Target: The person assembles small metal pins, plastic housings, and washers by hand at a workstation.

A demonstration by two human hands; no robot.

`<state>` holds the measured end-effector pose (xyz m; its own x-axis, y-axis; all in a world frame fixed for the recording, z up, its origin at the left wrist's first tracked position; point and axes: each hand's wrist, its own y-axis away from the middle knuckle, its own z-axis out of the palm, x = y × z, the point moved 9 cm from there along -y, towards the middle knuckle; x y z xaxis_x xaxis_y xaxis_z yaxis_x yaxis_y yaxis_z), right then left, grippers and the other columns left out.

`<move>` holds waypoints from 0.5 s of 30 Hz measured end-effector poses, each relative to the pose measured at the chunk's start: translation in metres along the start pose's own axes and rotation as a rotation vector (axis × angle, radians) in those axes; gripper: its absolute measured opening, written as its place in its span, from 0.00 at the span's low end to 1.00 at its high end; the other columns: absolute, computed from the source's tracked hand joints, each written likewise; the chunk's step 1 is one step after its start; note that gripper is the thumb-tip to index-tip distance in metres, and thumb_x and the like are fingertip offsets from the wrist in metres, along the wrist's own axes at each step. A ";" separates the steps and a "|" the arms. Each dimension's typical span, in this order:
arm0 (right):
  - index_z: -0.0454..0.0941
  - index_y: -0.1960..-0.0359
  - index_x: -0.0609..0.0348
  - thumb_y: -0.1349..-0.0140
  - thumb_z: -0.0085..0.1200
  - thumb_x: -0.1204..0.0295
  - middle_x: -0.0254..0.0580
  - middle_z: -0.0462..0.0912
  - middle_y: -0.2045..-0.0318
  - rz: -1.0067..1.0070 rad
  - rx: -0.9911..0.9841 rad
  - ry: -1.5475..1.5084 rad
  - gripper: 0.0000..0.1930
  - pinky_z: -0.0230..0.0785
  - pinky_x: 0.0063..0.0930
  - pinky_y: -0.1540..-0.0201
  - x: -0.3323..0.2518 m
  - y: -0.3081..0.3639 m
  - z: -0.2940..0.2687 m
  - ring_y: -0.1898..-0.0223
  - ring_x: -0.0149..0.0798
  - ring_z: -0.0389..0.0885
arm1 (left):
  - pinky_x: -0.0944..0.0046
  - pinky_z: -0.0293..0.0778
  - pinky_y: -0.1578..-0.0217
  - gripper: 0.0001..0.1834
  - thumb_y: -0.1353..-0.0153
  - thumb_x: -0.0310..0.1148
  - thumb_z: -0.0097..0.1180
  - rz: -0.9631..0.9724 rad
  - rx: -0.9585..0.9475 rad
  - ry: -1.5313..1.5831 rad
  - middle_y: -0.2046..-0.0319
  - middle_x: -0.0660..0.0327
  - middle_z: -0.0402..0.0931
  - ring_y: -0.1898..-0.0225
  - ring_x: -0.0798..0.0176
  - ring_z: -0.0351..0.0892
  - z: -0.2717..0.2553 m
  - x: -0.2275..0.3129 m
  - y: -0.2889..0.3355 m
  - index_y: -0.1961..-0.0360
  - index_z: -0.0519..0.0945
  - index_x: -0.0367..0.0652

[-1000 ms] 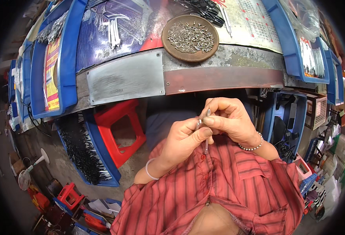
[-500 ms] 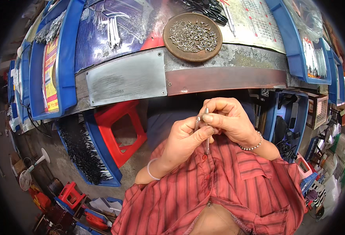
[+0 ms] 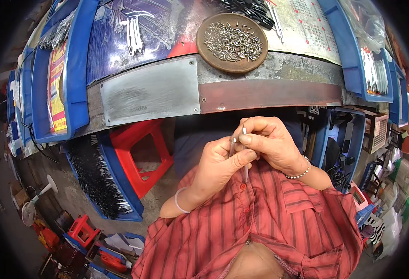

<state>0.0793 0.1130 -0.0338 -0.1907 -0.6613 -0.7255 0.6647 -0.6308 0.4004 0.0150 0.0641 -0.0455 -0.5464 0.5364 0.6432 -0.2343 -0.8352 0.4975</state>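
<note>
Left hand and right hand pressed together at chest height, both pinched closed on thin metal rods held upright between the fingertips, round brown tray of small metal pins on the workbench ahead, red stool below left.

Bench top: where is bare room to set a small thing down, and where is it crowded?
Bare room: the grey metal plate on the bench's near edge, left of the round tray, and the rusty strip right of it. Crowded: the round tray full of small metal pieces, and the blue bins at both ends. Both hands hold thin metal rods above the lap.
</note>
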 end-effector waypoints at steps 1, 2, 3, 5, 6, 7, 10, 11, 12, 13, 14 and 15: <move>0.76 0.67 0.63 0.38 0.51 0.72 0.31 0.77 0.72 0.000 0.004 0.022 0.06 0.59 0.13 0.77 0.001 0.000 -0.001 0.77 0.18 0.68 | 0.76 0.69 0.71 0.05 0.42 0.26 0.57 0.001 0.009 0.000 0.73 0.64 0.76 0.72 0.76 0.72 0.000 0.001 0.000 0.68 0.76 0.34; 0.76 0.67 0.63 0.38 0.51 0.72 0.31 0.77 0.72 0.000 0.009 0.044 0.07 0.60 0.13 0.77 0.001 -0.001 -0.002 0.76 0.18 0.68 | 0.76 0.68 0.71 0.05 0.42 0.26 0.57 0.003 0.018 -0.001 0.74 0.65 0.76 0.72 0.76 0.72 0.000 0.002 0.000 0.69 0.76 0.35; 0.76 0.67 0.63 0.38 0.51 0.72 0.31 0.77 0.72 0.001 0.009 0.044 0.07 0.60 0.13 0.77 -0.002 0.000 0.002 0.76 0.18 0.68 | 0.76 0.68 0.71 0.05 0.42 0.26 0.57 0.003 0.018 0.000 0.74 0.65 0.76 0.72 0.76 0.72 -0.001 0.001 0.000 0.69 0.76 0.35; 0.76 0.67 0.64 0.39 0.51 0.73 0.31 0.77 0.71 0.032 0.155 0.056 0.06 0.62 0.14 0.75 -0.008 0.003 -0.001 0.75 0.19 0.68 | 0.75 0.72 0.71 0.05 0.43 0.28 0.58 0.016 0.016 0.013 0.72 0.59 0.78 0.72 0.71 0.76 -0.006 -0.002 -0.001 0.70 0.77 0.37; 0.76 0.67 0.64 0.39 0.51 0.73 0.31 0.77 0.71 0.032 0.156 0.056 0.06 0.62 0.14 0.75 -0.007 0.005 -0.002 0.75 0.19 0.68 | 0.75 0.72 0.71 0.05 0.43 0.28 0.58 0.016 0.015 0.013 0.72 0.59 0.78 0.72 0.71 0.76 -0.006 -0.001 -0.001 0.70 0.77 0.37; 0.76 0.67 0.64 0.40 0.52 0.74 0.31 0.77 0.72 -0.073 0.179 0.109 0.05 0.62 0.15 0.75 -0.015 0.007 -0.006 0.74 0.20 0.69 | 0.76 0.71 0.72 0.06 0.43 0.28 0.58 0.021 0.018 0.002 0.73 0.60 0.77 0.73 0.72 0.75 -0.008 0.000 0.000 0.72 0.76 0.37; 0.76 0.67 0.63 0.42 0.52 0.77 0.35 0.76 0.73 -0.368 0.141 0.545 0.03 0.63 0.18 0.75 -0.050 0.023 -0.004 0.74 0.26 0.72 | 0.76 0.69 0.74 0.07 0.42 0.28 0.58 0.032 0.026 -0.010 0.75 0.63 0.76 0.75 0.75 0.72 -0.007 0.006 0.000 0.75 0.74 0.38; 0.76 0.68 0.62 0.44 0.53 0.79 0.37 0.75 0.74 -0.553 0.073 0.928 0.03 0.64 0.19 0.75 -0.064 0.032 0.013 0.75 0.30 0.73 | 0.76 0.67 0.75 0.08 0.41 0.28 0.57 0.037 0.032 -0.012 0.77 0.65 0.74 0.75 0.77 0.70 -0.007 0.008 0.000 0.75 0.73 0.38; 0.77 0.68 0.60 0.51 0.55 0.80 0.42 0.75 0.73 -0.671 -0.017 1.044 0.08 0.66 0.24 0.76 -0.070 0.038 0.027 0.75 0.38 0.73 | 0.76 0.67 0.75 0.08 0.41 0.28 0.57 0.037 0.028 -0.013 0.77 0.65 0.74 0.75 0.77 0.70 -0.007 0.008 0.000 0.75 0.73 0.38; 0.77 0.67 0.59 0.55 0.55 0.78 0.40 0.74 0.73 -0.739 -0.096 1.197 0.11 0.67 0.27 0.77 -0.068 0.045 0.039 0.76 0.38 0.73 | 0.77 0.65 0.77 0.08 0.42 0.27 0.57 0.053 0.049 0.007 0.77 0.65 0.74 0.77 0.77 0.69 -0.009 0.007 -0.001 0.75 0.73 0.39; 0.77 0.67 0.58 0.56 0.55 0.77 0.39 0.72 0.74 -0.740 -0.177 1.250 0.11 0.67 0.27 0.78 -0.062 0.048 0.046 0.75 0.38 0.73 | 0.79 0.62 0.79 0.07 0.42 0.27 0.56 0.069 0.069 0.026 0.76 0.65 0.74 0.79 0.77 0.68 -0.010 0.008 -0.002 0.75 0.72 0.40; 0.76 0.67 0.57 0.56 0.54 0.75 0.37 0.70 0.74 -0.741 -0.258 1.302 0.12 0.67 0.28 0.79 -0.056 0.049 0.053 0.75 0.37 0.73 | 0.79 0.62 0.79 0.07 0.42 0.27 0.56 0.066 0.058 0.024 0.76 0.65 0.74 0.79 0.77 0.68 -0.009 0.008 -0.001 0.75 0.72 0.40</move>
<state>0.0841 0.0973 0.0563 0.1309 0.6578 -0.7417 0.8390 -0.4721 -0.2706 0.0035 0.0684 -0.0464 -0.5785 0.4770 0.6617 -0.1508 -0.8598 0.4880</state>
